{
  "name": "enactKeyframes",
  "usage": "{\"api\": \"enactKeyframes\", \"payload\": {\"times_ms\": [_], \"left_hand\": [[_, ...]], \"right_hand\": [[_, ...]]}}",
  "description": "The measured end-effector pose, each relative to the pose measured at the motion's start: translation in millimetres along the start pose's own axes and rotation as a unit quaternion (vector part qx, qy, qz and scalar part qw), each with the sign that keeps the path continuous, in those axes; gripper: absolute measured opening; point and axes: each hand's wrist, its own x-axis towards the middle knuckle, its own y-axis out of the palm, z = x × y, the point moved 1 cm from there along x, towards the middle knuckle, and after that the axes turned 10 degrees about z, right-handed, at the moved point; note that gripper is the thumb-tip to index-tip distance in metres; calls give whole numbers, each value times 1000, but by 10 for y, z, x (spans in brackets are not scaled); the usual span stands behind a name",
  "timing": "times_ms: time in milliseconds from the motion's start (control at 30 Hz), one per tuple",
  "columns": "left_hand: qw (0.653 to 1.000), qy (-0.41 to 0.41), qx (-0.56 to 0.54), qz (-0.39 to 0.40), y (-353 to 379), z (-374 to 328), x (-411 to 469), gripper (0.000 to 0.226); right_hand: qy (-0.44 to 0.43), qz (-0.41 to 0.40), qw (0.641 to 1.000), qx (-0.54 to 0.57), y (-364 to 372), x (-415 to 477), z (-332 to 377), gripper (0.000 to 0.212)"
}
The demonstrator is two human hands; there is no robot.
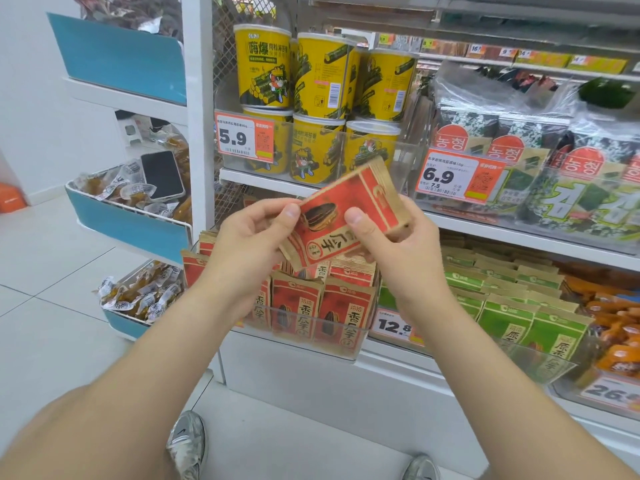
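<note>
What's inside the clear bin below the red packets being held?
The clear bin holds upright red-and-kraft packets in rows, each with a seed printed on the front. The left hand, right hand and held stack cover the middle rows; the bin floor is hidden.

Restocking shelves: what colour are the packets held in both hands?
The packets are red with brown edges; head view shows it best.

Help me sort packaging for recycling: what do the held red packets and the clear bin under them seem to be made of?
The red packets look like matte kraft paper, with brown, dull edges and non-glossy print, though any inner lining is hidden. The clear bin looks like rigid glossy transparent plastic: the packets show through its front wall and its rim catches light.
</note>
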Motion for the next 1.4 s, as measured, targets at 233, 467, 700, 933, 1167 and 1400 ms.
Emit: {"api": "enactKeyframes", "payload": {"times_ms": [233,467,700,933,1167,1400], "left_hand": [[998,-53,-32,33,227,22,-9,27],[997,7,48,55,269,53,-88,38],[984,80,152,-37,182,18,-64,25],[899,58,434,9,-78,81,157,31],[772,-32,599,211,-281,170,175,41],[738,-26,625,253,-439,474,314,21]], "right_hand": [[-21,-63,997,-33,134,32,-133,20],[1,0,995,-101,79,25,-154,29],[-20,49,995,-86,163,-12,-157,38],[-73,-106,970,-204,24,183,-200,40],[-71,-20,962,-263,212,490,-396,34],[19,145,897,-417,268,559,-514,36]]}}
